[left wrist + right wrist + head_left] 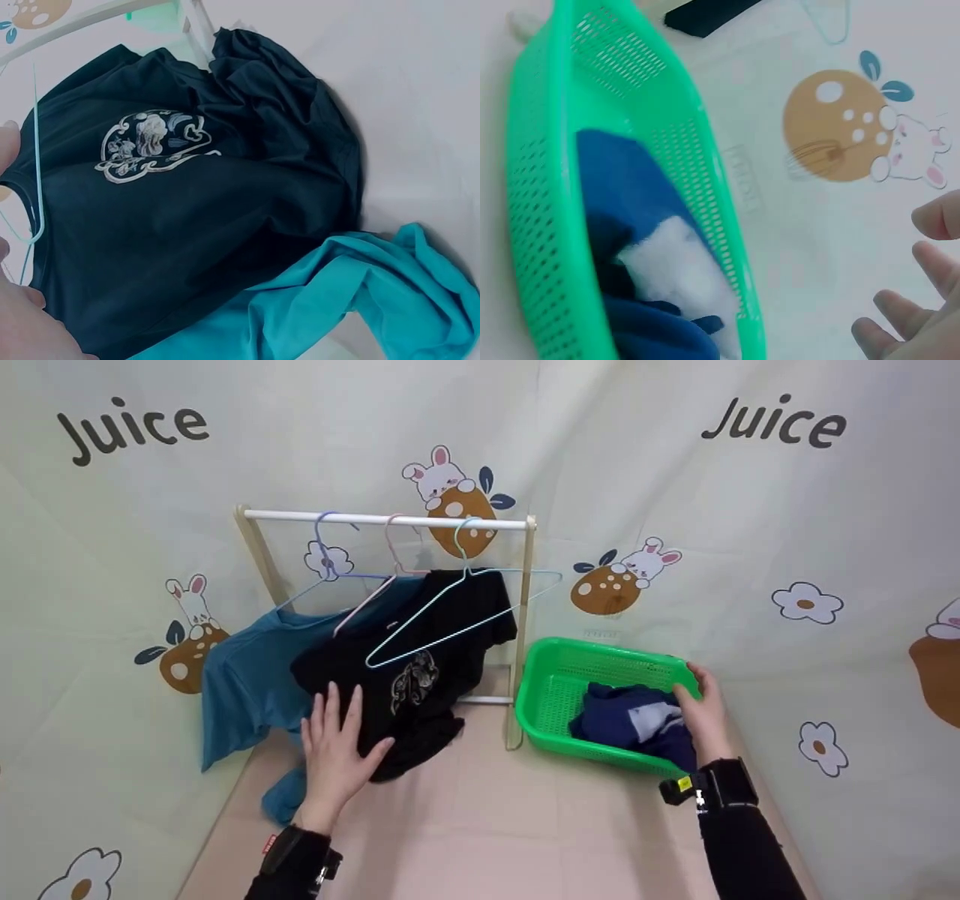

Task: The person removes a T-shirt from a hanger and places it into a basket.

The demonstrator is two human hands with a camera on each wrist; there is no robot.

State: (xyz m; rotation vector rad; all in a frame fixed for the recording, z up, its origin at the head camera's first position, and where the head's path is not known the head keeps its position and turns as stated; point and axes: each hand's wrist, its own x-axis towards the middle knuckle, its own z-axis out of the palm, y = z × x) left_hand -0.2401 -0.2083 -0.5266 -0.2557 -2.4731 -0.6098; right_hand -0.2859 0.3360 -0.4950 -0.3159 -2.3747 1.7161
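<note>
My left hand [335, 757], fingers spread, is in front of the black T-shirt [457, 652], which has a pale printed design on its front. The light blue hanger [466, 577] hangs from the bar, its lower frame lying over that shirt. Behind it are a pink hanger [397, 570] and a blue hanger [326, 570], with a teal shirt [255, 682] at the left. Beside the far right rim of the green basket [559, 742] is my right hand [705, 712]; in the right wrist view its fingers [900, 313] are parted and hold nothing. Inside the basket lies a navy garment [611, 716] with a pale patch.
A small clothes rack with a white bar [285, 515] and wooden posts [517, 690] stands to the left of the basket. Bunched teal cloth [285, 799] lies low by my left wrist. A printed curtain [630, 472] forms the backdrop behind the pinkish tabletop [510, 825].
</note>
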